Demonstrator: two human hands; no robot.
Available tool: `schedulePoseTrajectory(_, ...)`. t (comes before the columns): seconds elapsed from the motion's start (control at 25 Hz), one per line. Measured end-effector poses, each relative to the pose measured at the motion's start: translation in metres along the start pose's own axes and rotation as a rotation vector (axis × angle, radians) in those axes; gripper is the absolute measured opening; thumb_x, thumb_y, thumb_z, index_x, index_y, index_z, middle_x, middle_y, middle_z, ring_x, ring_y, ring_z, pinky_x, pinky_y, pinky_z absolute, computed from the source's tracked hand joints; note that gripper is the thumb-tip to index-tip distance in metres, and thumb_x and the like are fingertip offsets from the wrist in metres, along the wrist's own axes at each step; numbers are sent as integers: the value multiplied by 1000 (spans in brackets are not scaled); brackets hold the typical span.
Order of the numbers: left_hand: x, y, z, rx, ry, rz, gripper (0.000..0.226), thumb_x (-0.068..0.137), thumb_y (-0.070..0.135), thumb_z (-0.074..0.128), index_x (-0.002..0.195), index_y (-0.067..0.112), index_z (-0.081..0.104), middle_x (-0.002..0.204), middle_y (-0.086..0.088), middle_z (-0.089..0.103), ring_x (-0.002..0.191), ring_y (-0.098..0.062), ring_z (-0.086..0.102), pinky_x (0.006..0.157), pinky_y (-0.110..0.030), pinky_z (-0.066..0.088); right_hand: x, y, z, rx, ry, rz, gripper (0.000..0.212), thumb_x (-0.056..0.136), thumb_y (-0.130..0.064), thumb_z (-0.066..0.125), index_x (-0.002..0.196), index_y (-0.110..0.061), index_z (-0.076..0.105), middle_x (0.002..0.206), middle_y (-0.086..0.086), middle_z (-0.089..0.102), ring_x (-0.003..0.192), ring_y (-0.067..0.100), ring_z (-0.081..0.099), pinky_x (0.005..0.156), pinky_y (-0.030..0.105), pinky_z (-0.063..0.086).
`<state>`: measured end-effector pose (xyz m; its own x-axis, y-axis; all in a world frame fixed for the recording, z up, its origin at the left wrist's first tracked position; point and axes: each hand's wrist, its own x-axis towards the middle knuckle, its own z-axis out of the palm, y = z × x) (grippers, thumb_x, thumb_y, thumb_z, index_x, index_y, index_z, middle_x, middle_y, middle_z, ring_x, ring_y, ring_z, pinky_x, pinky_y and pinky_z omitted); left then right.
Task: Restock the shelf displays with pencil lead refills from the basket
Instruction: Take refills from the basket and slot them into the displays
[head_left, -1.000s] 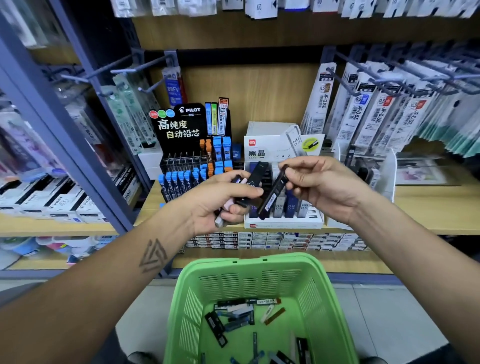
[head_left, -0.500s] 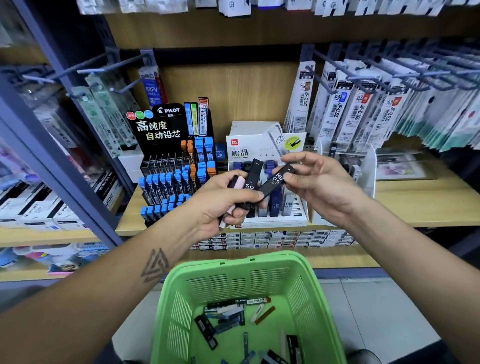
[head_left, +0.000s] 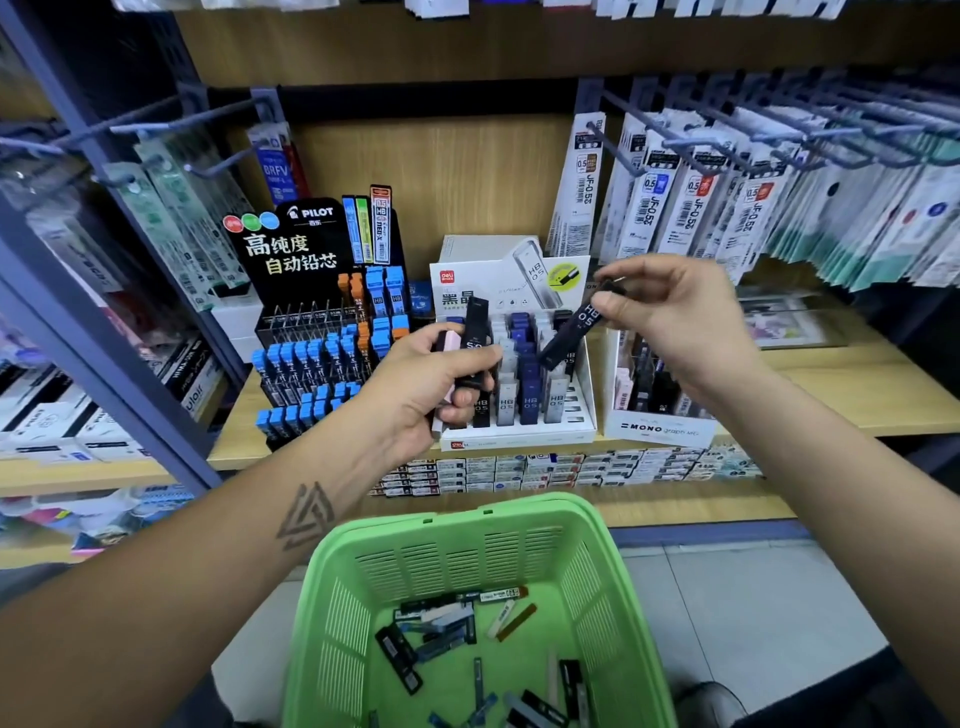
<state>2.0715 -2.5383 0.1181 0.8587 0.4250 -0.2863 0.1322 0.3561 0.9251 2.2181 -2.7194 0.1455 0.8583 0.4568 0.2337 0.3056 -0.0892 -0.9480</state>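
Basket (head_left: 332, 613) of green plastic sits nearest, at the bottom of the view, with loose lead refill cases (head_left: 441, 631) scattered across its floor: black, grey, blue and one brown. Above its far rim, both forearms reach toward the wooden shelf (head_left: 831, 395). Left hand (head_left: 431, 387) is curled around a small bundle of cases, a black case (head_left: 475, 338) and a pink case (head_left: 449, 358) standing up out of the fist. Right hand (head_left: 670, 317) pinches the top end of a single dark HB 0.5 case (head_left: 574, 332) between thumb and fingertips; the case hangs tilted, its lower end over the white display box (head_left: 519, 434). That box stands on the shelf just beyond the hands, with upright black, grey and navy cases in its rows. To its left stands the Pilot display (head_left: 306, 322) with blue-capped tubes; to its right, a white Mono box (head_left: 660, 423). Farthest back, refill packets (head_left: 691, 208) hang from pegs at the right.
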Motion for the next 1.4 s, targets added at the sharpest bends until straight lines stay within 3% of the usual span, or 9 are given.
schedulePoseTrajectory(0.16,5,-3,9,-1,-23,5,19,87,4,72,100,7,59,67,-16,58,43,-12,34,35,-18,23,11,15,-6,-493,61,-255,23,89,-6,72,109,-17,75,100,-1,75,94,13,70,96,30,54)
schedulePoseTrajectory(0.36,8,-12,20,6,-62,-53,29,87,5,74,111,5,57,68,-17,58,43,-12,34,35,-17,22,11,43,6,-824,-68,-407,22,90,-8,70,109,-17,73,99,6,76,94,29,69,85,34,54)
schedulePoseTrajectory(0.48,9,-17,24,-1,-62,-68,29,87,4,73,110,5,55,68,-17,58,41,-12,33,35,-16,22,10,56,12,-881,-89,-343,23,93,-8,66,114,-16,68,97,12,74,91,33,68,78,38,54)
schedulePoseTrajectory(0.64,9,-19,23,-4,-70,-73,27,87,5,73,107,6,55,68,-18,58,41,-11,34,34,-17,23,13,61,15,-857,-112,-312,17,91,-4,67,101,-17,59,85,8,72,82,25,67,69,34,51)
schedulePoseTrajectory(0.84,14,-25,23,13,-82,-75,39,89,9,73,122,4,53,69,-18,59,41,-12,36,34,-17,25,20,72,17,-825,-138,-304,16,89,0,66,95,-14,68,86,7,73,83,26,68,74,35,54)
schedulePoseTrajectory(1.0,13,-25,24,33,-94,-78,25,95,12,66,116,6,54,72,-19,60,45,-14,38,35,-19,24,20,75,18,-928,-118,-384,23,89,0,62,104,-10,77,105,6,68,100,27,64,87,36,53)
schedulePoseTrajectory(1.08,15,-27,24,20,-102,-73,28,96,12,64,121,6,54,74,-20,61,47,-15,40,36,-19,25,16,64,20,-759,-87,-292,19,91,-6,64,104,-12,77,103,3,66,94,20,62,86,32,51)
schedulePoseTrajectory(1.24,14,-28,31,-3,-77,-47,31,92,12,69,120,11,55,75,-15,59,43,-13,38,36,-17,25,-8,16,29,175,-311,313,4,90,-16,72,91,-11,72,85,5,73,79,16,67,71,29,53)
schedulePoseTrajectory(1.4,6,-27,40,-41,-121,-97,25,91,13,70,113,9,58,77,-11,60,41,-10,35,35,-15,23,-19,2,30,376,-279,362,13,90,1,65,86,-11,63,84,12,70,74,19,67,73,35,57)
